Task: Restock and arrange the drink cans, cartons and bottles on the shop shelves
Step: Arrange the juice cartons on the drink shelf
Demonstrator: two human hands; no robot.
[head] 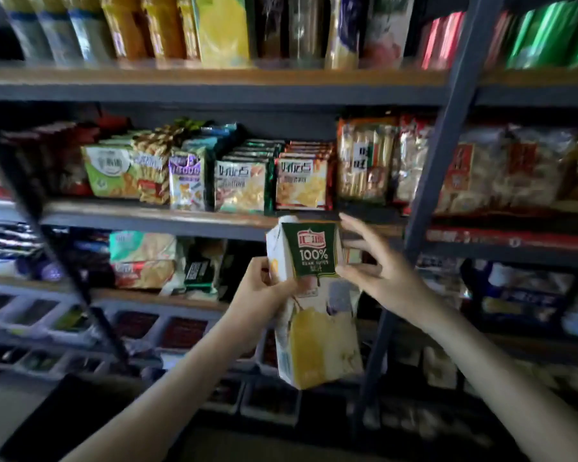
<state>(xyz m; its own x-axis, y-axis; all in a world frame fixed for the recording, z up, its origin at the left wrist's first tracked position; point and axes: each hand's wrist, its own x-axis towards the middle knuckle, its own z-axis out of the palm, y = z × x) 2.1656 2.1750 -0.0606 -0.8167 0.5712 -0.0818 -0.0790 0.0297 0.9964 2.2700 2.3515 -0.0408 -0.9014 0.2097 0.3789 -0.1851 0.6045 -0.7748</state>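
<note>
Two bare forearms reached up from below. The left hand (261,291) gripped a juice carton (314,341) at the carton's 9 o'clock, fingers curled round its left edge just below the green label. The right hand (381,278) stood at the carton's 3 o'clock with its fingers spread and nearly straight. Its thumb tip touched the lower right corner of the label, and the forefinger hung free near the carton's top corner. The carton was in the air in front of the shelves, tilted a little, top leaning left, with "100%" on the green panel and yellow fruit printed lower down.

Behind it, towards 7 o'clock, lay rows of low trays (137,325), their contents too blurred to name. A grey post (444,155) rose at 1 o'clock from the carton, slanting to the right.

Farther back, at 12 o'clock, a wooden shelf (154,217) carried snack packets (241,185) stood in files, with a clear bag of pale sticks (364,158) to their right. Under that shelf, at 10 o'clock from the carton, more packets (142,258) were stacked. Highest and farthest, the top shelf (214,82) held tall bags (222,31), yellow, blue and dark.
</note>
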